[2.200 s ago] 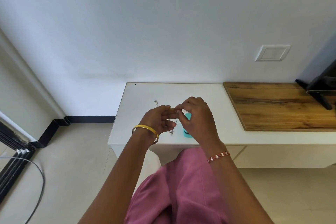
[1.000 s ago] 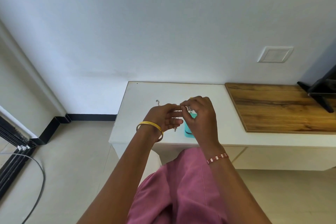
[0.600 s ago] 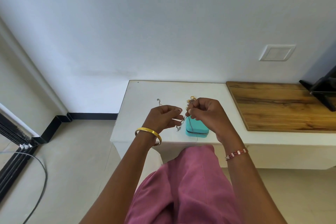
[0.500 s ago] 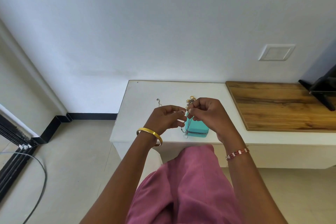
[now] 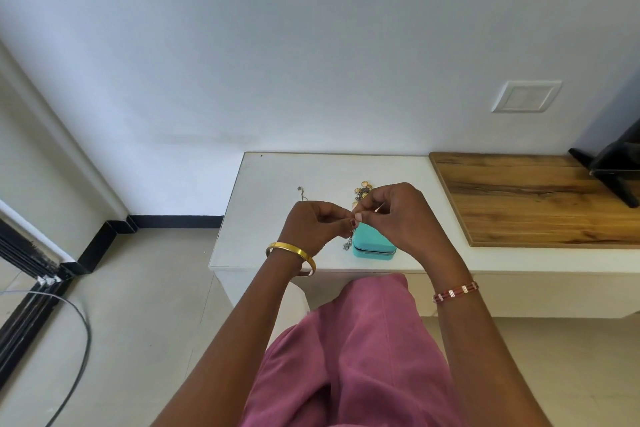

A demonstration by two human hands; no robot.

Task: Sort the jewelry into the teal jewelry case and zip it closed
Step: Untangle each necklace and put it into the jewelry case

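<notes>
Both hands meet above the teal jewelry case [image 5: 373, 248], the left hand [image 5: 313, 227] and right hand [image 5: 401, 215] each pinching a thin silver chain [image 5: 348, 243] whose end dangles just left of the case. Since two seconds ago the right hand has shifted rightward, uncovering the zipped-looking case near the front edge of the white table [image 5: 270, 218]. A pile of gold jewelry [image 5: 362, 192] and another small chain [image 5: 302, 192] lie behind the hands as before

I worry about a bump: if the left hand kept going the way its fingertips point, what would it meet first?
The left hand points right, so it would first meet the right hand, whose fingertips are already at its own, both pinching a small chain. Depth is unclear.
</notes>
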